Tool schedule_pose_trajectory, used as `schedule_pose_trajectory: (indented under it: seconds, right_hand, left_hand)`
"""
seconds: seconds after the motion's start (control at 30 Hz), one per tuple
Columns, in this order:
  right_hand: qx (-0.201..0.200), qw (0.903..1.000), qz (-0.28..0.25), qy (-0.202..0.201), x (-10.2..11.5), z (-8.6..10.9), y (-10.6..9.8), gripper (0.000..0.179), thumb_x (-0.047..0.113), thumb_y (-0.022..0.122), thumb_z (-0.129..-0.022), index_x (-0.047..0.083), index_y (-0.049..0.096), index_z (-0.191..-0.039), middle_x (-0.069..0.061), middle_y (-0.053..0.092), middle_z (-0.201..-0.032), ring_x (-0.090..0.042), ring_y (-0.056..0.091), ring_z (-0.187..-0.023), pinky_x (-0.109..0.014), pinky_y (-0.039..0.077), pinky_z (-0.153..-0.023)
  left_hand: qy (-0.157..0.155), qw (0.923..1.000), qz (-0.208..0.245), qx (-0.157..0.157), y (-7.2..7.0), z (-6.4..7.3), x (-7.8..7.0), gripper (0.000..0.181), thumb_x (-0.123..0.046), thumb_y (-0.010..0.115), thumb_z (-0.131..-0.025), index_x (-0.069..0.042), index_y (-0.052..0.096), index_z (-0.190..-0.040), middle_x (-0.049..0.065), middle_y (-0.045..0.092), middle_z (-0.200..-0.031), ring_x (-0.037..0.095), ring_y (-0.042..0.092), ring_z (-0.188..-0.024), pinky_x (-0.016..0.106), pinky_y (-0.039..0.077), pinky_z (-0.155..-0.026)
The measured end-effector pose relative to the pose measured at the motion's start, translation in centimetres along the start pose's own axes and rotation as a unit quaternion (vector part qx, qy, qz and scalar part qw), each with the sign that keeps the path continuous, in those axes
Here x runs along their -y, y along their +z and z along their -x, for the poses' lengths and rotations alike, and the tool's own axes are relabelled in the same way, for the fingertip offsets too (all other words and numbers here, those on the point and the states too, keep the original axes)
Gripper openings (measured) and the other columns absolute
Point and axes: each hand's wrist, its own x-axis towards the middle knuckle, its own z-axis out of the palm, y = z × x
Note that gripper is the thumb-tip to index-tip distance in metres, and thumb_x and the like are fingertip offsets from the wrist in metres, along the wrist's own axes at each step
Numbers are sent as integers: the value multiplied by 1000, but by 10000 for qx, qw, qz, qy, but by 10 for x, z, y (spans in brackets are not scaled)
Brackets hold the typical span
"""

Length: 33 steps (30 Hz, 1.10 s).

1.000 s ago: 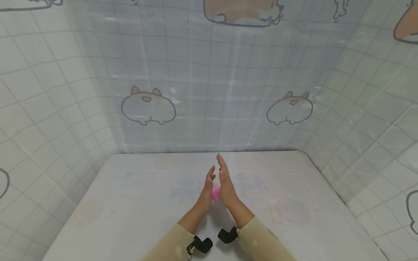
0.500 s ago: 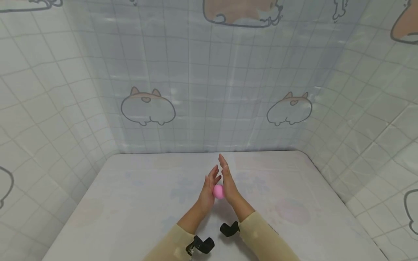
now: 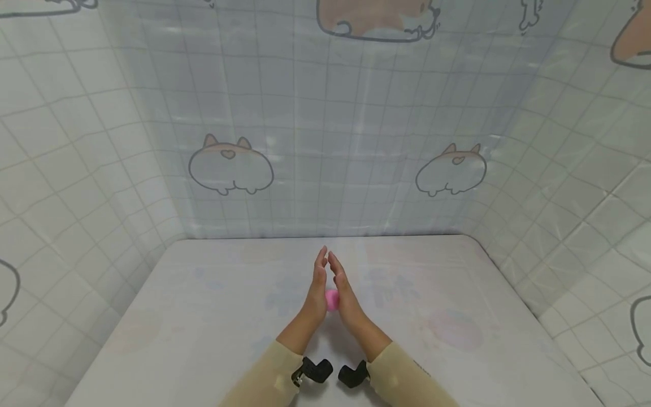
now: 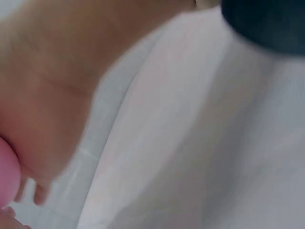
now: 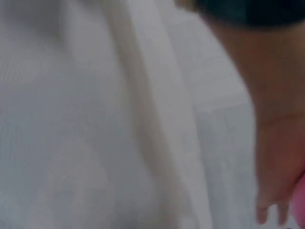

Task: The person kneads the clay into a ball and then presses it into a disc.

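Note:
A small pink ball (image 3: 331, 300) sits between the two palms in the head view, pressed from both sides above the table. My left hand (image 3: 316, 291) touches it from the left with fingers straight and pointing away. From the right, my right hand (image 3: 348, 297) presses against it, its fingers straight too, the fingertips of both hands close together. Part of the pink ball (image 4: 7, 174) shows at the left edge of the left wrist view, against a palm. Only a sliver of the ball (image 5: 299, 202) appears in the right wrist view.
Both hands are over a pale patterned table (image 3: 203, 316). A curtain (image 3: 325, 169) with a grid and cartoon dogs encloses the back and sides. Black wrist cameras (image 3: 317, 371) are strapped at the beige sleeves (image 3: 269, 379).
Both palms keep rubbing against each other with the ball between them. Since half a second ago the ball has shifted slightly left, and the fingertips now stand about level.

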Motion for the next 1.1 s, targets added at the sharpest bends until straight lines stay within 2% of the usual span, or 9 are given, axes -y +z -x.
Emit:
schedule_pose_trajectory:
  seconds: [0.1, 0.2, 0.37, 0.47, 0.6, 0.73, 0.83, 0.97, 1.1]
  right_hand:
    - [33, 9996, 94, -261, 8, 1, 1, 66, 50, 10, -108, 10, 13, -161, -16, 15, -165, -35, 12, -151, -61, 10, -117]
    - [-120, 9985, 291, -441, 16, 1, 3, 71, 56, 9, -107, 9, 15, -161, -16, 18, -165, -33, 14, -151, -62, 11, -117]
    - [-421, 9963, 641, -377, 21, -2, 2, 75, 61, 7, -104, 14, 17, -161, -13, 20, -165, -32, 16, -151, -67, 10, -115]
    - [-476, 9947, 832, -362, 17, -4, -1, 75, 62, 8, -104, 14, 17, -161, -12, 20, -165, -33, 16, -151, -68, 11, -114]
    - [-455, 9938, 954, -341, 4, -4, -3, 74, 61, 10, -105, 13, 18, -161, -11, 19, -165, -32, 15, -151, -67, 10, -115]
    - [-261, 9973, 682, -49, -1, 2, -6, 70, 57, 13, -106, 14, 18, -161, -9, 15, -167, -32, 11, -152, -67, 6, -115]
    - [-140, 9991, 389, 128, -2, 6, -4, 65, 51, 14, -108, 12, 16, -161, -11, 13, -167, -33, 8, -152, -66, 3, -115]
    - [-80, 9999, 118, 46, -5, 10, 2, 62, 44, 14, -110, 9, 15, -161, -13, 13, -167, -37, 9, -152, -66, 2, -116]
    - [-58, 9998, 4, -207, 1, 14, 6, 60, 40, 14, -110, 6, 15, -160, -15, 14, -166, -40, 12, -150, -66, 6, -115]
  left_hand:
    - [-101, 9999, -116, -11, -2, -1, 3, 73, -60, 14, -105, -12, 10, -161, 20, 11, -164, 42, 11, -149, 71, 5, -112]
    - [-203, 9994, -268, 121, -6, 2, 7, 72, -58, 14, -106, -11, 11, -161, 18, 10, -165, 41, 9, -150, 70, 6, -113]
    - [-307, 9964, -546, 565, -7, 10, 13, 75, -59, 12, -105, -9, 9, -161, 19, 8, -165, 44, 8, -150, 72, 8, -112]
    - [-353, 9950, -397, 845, -6, 16, 14, 73, -58, 12, -106, -10, 7, -161, 21, 6, -165, 46, 9, -149, 73, 9, -111]
    - [-381, 9939, 10, 1034, -5, 24, 11, 65, -49, 10, -108, -11, 6, -161, 19, 3, -166, 47, 10, -149, 72, 9, -112]
    - [-340, 9950, 257, 901, -1, 27, 7, 60, -43, 9, -109, -13, 7, -161, 16, 3, -167, 46, 10, -149, 70, 7, -113]
    - [-168, 9968, 307, 717, -1, 25, 4, 60, -43, 8, -109, -14, 9, -162, 13, 5, -167, 44, 10, -149, 67, 6, -115]
    - [133, 9986, 320, 408, -1, 22, -2, 60, -42, 9, -109, -12, 10, -161, 14, 10, -166, 41, 12, -150, 67, 5, -115]
    - [176, 9991, 364, 101, -1, 19, -6, 61, -45, 14, -109, -13, 12, -161, 15, 16, -164, 37, 13, -150, 67, 4, -115]
